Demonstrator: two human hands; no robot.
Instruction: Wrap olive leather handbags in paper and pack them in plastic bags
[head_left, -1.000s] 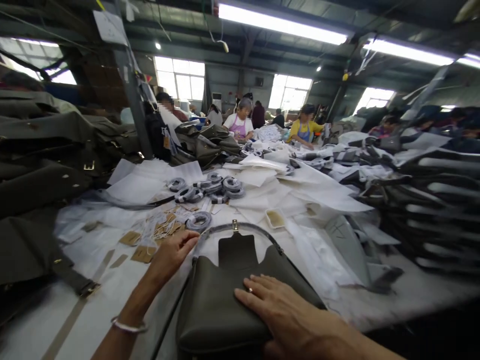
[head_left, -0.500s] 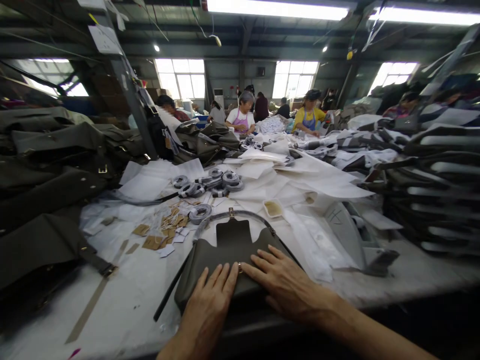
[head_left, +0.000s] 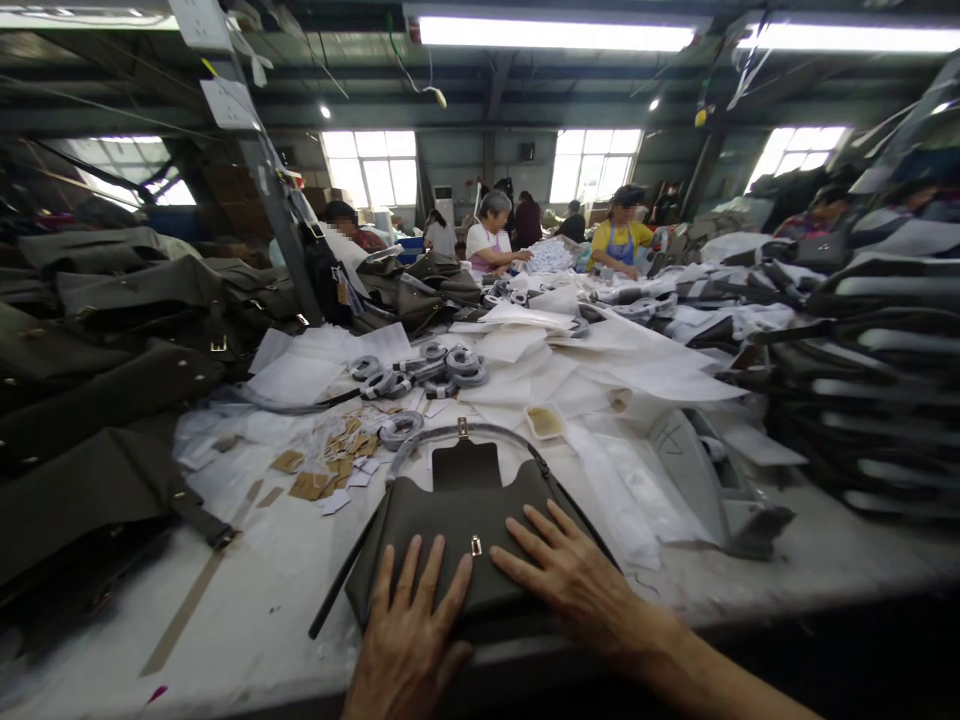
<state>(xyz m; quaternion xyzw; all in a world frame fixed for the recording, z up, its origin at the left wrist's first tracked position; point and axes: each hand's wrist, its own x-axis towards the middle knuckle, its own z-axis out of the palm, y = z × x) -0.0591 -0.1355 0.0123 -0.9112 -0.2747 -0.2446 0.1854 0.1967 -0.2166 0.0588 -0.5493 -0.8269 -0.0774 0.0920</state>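
Note:
A dark olive handbag lies on the table in front of me, its flap folded back at the far side. Its wrapped handle arches behind the flap. A small metal clasp shows on the front panel, between my hands. My left hand rests flat on the bag's left part with fingers spread. On the right part lies my right hand, also flat, fingers apart. A thin dark strap hangs off the bag's left side.
Olive bags are heaped at the left, and more are stacked at the right. Paper tags, wrapped strap coils, white sheets and a grey tape dispenser lie around. Co-workers sit across the table.
My hands have moved slightly apart and my fingers have spread, uncovering the clasp. The left hand has shifted left and nearer to me. The bag stays almost in place.

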